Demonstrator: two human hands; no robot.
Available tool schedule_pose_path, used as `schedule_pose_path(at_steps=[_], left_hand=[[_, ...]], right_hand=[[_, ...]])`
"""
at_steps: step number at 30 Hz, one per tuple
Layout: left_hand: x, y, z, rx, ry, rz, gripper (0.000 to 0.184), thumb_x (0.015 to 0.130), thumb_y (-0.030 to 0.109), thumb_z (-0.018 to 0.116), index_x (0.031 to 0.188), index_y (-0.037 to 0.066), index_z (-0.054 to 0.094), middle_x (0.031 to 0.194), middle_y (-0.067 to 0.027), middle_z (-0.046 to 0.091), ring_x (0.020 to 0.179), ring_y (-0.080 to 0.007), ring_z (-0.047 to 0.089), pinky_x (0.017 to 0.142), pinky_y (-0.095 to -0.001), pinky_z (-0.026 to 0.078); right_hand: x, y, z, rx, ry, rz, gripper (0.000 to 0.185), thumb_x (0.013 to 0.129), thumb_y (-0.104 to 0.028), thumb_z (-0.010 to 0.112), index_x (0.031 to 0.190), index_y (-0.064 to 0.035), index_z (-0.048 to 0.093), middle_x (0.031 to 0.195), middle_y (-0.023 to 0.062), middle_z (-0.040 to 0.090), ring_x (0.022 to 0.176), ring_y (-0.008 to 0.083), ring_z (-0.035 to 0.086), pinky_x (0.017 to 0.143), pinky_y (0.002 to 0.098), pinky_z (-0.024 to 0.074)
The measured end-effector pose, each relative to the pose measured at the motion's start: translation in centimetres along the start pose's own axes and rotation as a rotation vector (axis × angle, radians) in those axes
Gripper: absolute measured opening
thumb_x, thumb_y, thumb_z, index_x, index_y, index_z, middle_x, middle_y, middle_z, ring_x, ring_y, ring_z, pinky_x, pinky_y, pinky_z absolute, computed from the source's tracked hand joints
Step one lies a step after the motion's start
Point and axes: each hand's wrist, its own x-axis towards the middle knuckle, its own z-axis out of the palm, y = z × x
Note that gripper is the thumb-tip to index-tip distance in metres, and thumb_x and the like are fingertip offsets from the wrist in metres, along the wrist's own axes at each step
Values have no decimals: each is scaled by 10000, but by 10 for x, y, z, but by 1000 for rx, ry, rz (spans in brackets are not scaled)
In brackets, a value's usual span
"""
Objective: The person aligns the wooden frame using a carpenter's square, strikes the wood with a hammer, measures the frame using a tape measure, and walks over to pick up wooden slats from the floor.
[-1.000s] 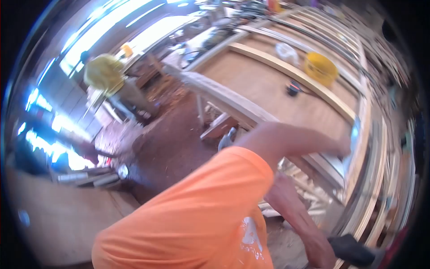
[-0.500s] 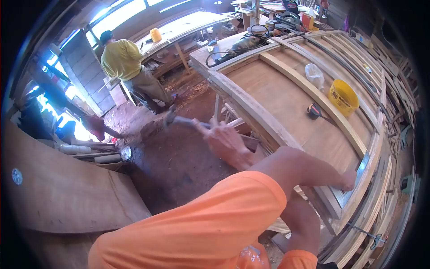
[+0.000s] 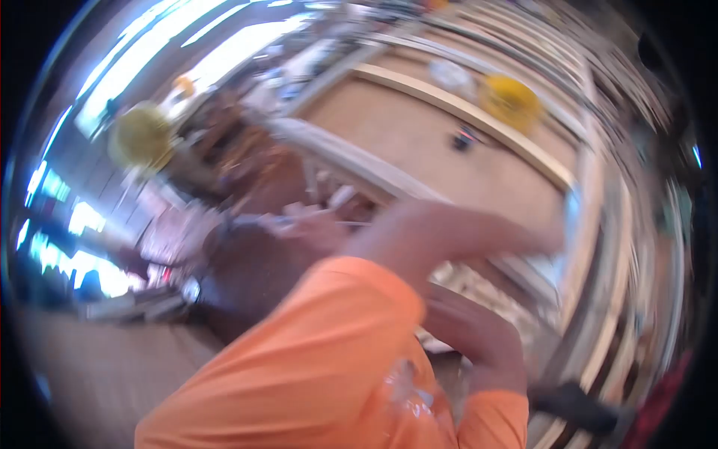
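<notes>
My left hand (image 3: 548, 238) is at the near right corner of a wooden frame (image 3: 351, 153), beside a pale bluish strip (image 3: 573, 213) on the inner edge. Its fingers are blurred, so their grip cannot be made out. Under my left arm passes my right forearm, and my right hand (image 3: 321, 228) shows as a smear left of the frame. A blurred hammer (image 3: 265, 220) extends leftward from that hand. On the panel inside the frame lies a small dark tape measure (image 3: 463, 138). Beyond a light crossbar (image 3: 464, 112) are a yellow bucket (image 3: 511, 102) and a clear plastic bag (image 3: 450, 75).
A person in a yellow top (image 3: 142, 138) is at the left, near a bench. Long timber strips (image 3: 617, 299) run along the right side. A brown board (image 3: 112, 367) fills the lower left. Tools and clutter lie beyond the frame's far left corner.
The view has swung and blurred, shifting the frame and bucket up and left. My right hand and the hammer have become smeared by motion. My left hand stays by the same frame corner.
</notes>
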Motion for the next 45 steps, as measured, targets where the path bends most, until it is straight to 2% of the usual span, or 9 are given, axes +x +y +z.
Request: schedule_pose_path(at_steps=[6,8,13,21,28,31,33,40,45], left_hand=[[-15,41,-27,79,-109,-57,230,1008,224,679,935,15,740,835,-92,741,708,-173,700,615,-338,566],[-33,69,-27,-126,-174,-127,364,994,291,642,1024,-55,752,946,-186,761,806,-268,732,746,-443,594],[-33,63,-33,-239,-211,-171,217,1023,181,716,1139,0,741,943,-77,760,736,-143,689,624,-295,552],[-48,99,-35,-323,-332,-102,206,1025,171,736,1150,8,734,889,2,696,659,-61,519,550,-273,377],[-14,39,-9,-177,-198,-47,285,1033,153,709,1212,-70,708,1051,-131,761,898,-192,691,769,-361,561],[-17,49,-16,-41,-257,-109,890,961,384,790,1372,-305,406,1334,-400,607,1198,-413,663,1013,-442,545],[-25,77,-35,147,-404,-81,998,960,476,763,1429,-290,328,1372,-426,560,1257,-457,629,1070,-456,513],[-34,79,-62,89,-576,107,812,912,439,800,1309,-228,560,1301,-378,637,1174,-417,673,1024,-440,537],[-42,90,-81,-34,-727,53,523,874,341,832,1188,-68,749,1081,-207,780,1045,-298,719,923,-404,550]], right_hand=[[-61,-47,16,122,146,-94,385,886,-159,698,1259,-65,720,1071,222,693,855,316,735,727,417,595],[-76,-60,13,139,185,-103,367,874,-161,706,1227,-68,735,1063,220,695,846,311,733,726,413,590],[-97,-60,-6,144,197,-58,321,845,-166,726,1150,-76,773,1045,215,700,824,299,728,723,404,577],[-155,-47,-50,114,56,193,624,814,-135,738,1433,-123,660,1006,182,645,888,350,687,687,419,575],[-214,-38,-81,190,-20,355,760,877,-203,742,1603,-217,518,1103,206,624,920,376,695,682,437,623],[-246,-38,-98,210,-38,461,726,904,-227,734,1599,-244,525,1096,180,623,899,358,702,647,423,622],[-266,-41,-107,199,-36,515,709,919,-237,729,1598,-254,527,1073,160,624,878,340,703,617,408,614],[-294,-44,-126,231,-14,788,598,959,-262,759,1538,-281,615,979,90,622,795,254,669,568,377,575],[-307,-49,-130,261,2,861,646,984,-271,728,1601,-289,539,969,95,568,785,248,630,557,367,545]])
